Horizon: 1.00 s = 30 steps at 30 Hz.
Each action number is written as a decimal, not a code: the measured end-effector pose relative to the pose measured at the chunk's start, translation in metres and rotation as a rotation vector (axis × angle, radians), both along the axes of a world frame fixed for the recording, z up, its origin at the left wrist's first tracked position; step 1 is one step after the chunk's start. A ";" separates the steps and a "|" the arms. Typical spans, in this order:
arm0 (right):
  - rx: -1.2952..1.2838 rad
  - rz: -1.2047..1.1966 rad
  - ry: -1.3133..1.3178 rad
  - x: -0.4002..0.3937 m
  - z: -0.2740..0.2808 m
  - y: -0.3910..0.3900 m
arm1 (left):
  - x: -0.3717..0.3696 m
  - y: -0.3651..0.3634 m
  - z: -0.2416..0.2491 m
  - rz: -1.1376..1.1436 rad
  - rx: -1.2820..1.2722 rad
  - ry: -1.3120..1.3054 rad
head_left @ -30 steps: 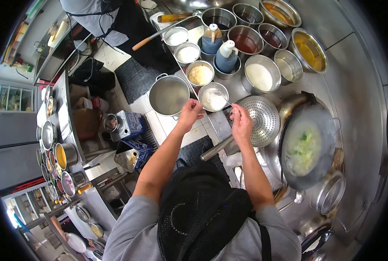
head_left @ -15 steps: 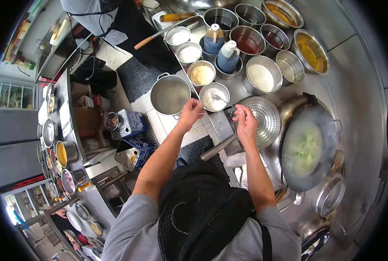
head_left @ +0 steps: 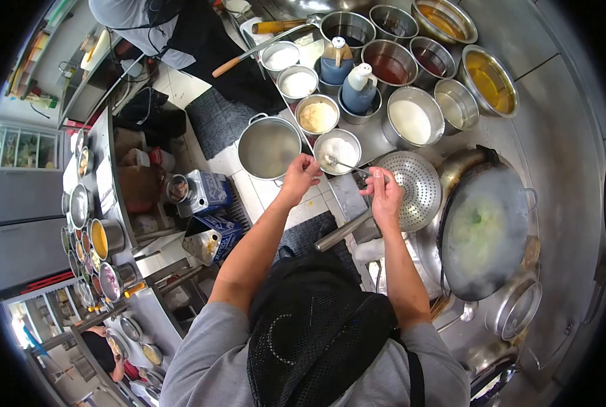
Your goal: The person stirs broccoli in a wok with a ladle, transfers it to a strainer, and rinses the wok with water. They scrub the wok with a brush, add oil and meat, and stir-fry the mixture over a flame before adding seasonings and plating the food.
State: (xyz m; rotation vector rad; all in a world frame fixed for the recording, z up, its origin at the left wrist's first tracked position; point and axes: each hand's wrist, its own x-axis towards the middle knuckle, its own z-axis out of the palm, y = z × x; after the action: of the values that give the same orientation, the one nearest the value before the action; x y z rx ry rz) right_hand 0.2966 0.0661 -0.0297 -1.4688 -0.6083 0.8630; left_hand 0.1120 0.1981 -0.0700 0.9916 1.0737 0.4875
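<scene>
Metal slim-handled spoon (head_left: 347, 165), pinched in the closed right hand (head_left: 384, 195), dips into the round steel bowl (head_left: 358, 144) of white powder (head_left: 337, 146), where tilted lifting could cause spillage; left hand (head_left: 298, 180) half-curled alongside, hold indiscernible.

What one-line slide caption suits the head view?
Right hand holds a slim metal spoon in a round steel bowl of white powder; a dark round wok steams.

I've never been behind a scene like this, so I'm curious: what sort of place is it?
Most likely a restaurant or other commercial kitchen: there is a big steaming wok with greens in it, a cluster of metal pots holding liquids, and a large perforated strainer.
</scene>
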 end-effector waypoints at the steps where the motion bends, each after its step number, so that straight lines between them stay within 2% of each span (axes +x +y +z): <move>1: -0.003 -0.008 0.049 0.000 -0.001 0.000 | 0.000 0.000 0.000 -0.002 0.002 -0.002; 2: -0.004 -0.009 0.051 0.000 -0.004 -0.001 | 0.000 0.000 0.001 -0.005 0.003 -0.003; 4: 0.047 -0.064 0.229 0.001 -0.008 0.000 | 0.000 0.000 0.001 -0.008 0.006 0.005; 7: 0.061 -0.106 0.296 0.002 -0.009 -0.001 | 0.000 0.001 -0.001 -0.014 0.009 0.015; 16: 0.087 -0.215 0.376 -0.005 -0.013 -0.003 | -0.002 0.001 -0.002 -0.025 0.018 0.012; 20: 0.071 -0.218 0.333 -0.011 -0.014 0.002 | 0.001 -0.001 0.003 0.022 0.010 0.015; 25: 0.096 -0.108 0.219 -0.019 -0.016 0.002 | -0.001 0.001 -0.001 0.005 0.018 0.007; 30: 0.084 -0.121 0.230 -0.028 -0.008 -0.003 | 0.000 0.000 -0.001 0.002 0.022 -0.002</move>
State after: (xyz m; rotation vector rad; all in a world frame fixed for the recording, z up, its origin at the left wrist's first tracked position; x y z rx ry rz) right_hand 0.2684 0.0632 -0.0382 -1.2941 -0.3759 0.8860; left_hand 0.1118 0.1981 -0.0709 1.0092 1.0701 0.5028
